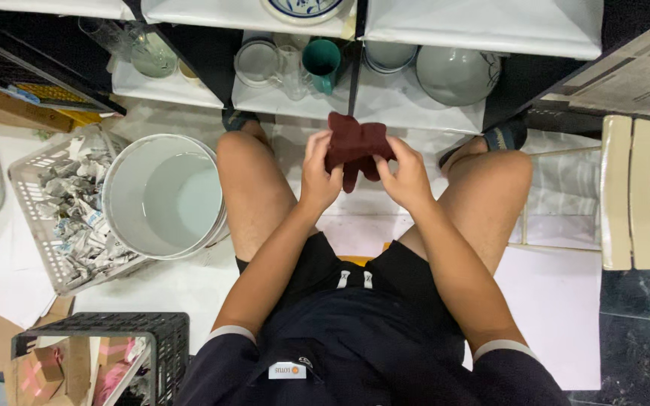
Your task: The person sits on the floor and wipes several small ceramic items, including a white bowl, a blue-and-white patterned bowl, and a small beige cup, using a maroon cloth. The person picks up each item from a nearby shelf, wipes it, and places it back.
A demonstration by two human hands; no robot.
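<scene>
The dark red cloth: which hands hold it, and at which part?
Both hands hold the dark red cloth: left hand at its left edge, right hand at its right edge.

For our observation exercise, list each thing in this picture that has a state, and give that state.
Dark red cloth: bunched, held up in both hands.
Left hand: closed on the cloth.
Right hand: closed on the cloth.
White round bucket: upright, holding water.
Grey plastic basket: full of crumpled paper.
Green mug: on the shelf.

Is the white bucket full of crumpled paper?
No, the bucket holds only clear water; the crumpled paper lies in the basket beside it.
</scene>
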